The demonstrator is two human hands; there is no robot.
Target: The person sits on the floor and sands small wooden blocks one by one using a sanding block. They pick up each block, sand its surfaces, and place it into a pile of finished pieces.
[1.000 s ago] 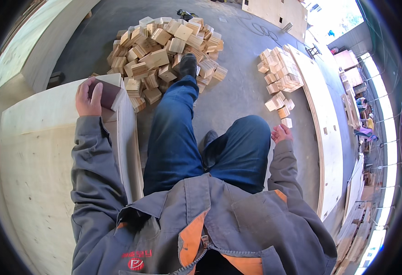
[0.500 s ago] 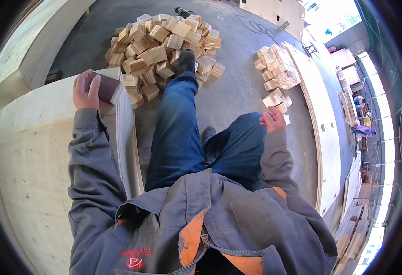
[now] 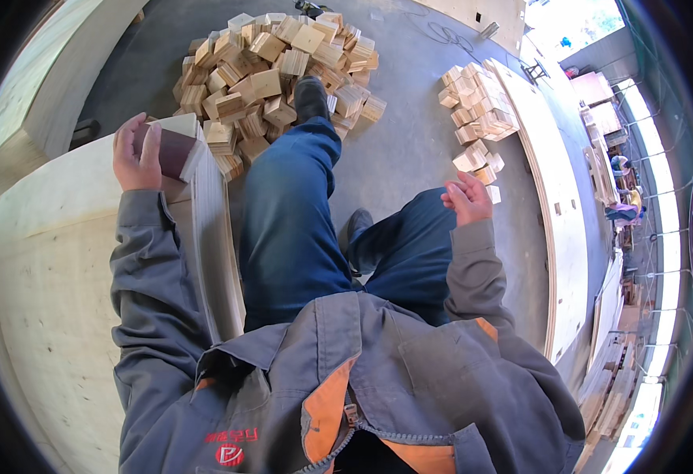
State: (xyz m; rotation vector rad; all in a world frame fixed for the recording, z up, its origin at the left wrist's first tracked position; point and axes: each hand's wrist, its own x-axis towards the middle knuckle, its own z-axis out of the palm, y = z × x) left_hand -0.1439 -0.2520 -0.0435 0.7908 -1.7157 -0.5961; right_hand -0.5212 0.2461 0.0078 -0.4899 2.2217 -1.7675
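Observation:
On the left, my left hand is closed around the end of a dark brown-faced wood block, thumb on one side and fingers on the other. The block lies at the far corner of a stack of pale plywood sheets. My right hand hangs in the air beside my right knee, fingers loosely bent and apart, with nothing in it.
A large heap of wood blocks lies on the floor ahead, my left shoe right against it. Smaller block piles sit at right beside a long plywood stack. A cable lies further off. People are far right.
My view has shifted slightly, and my legs have moved a little in a step. My left hand stays at the brown block; my right hand's fingers have loosened slightly.

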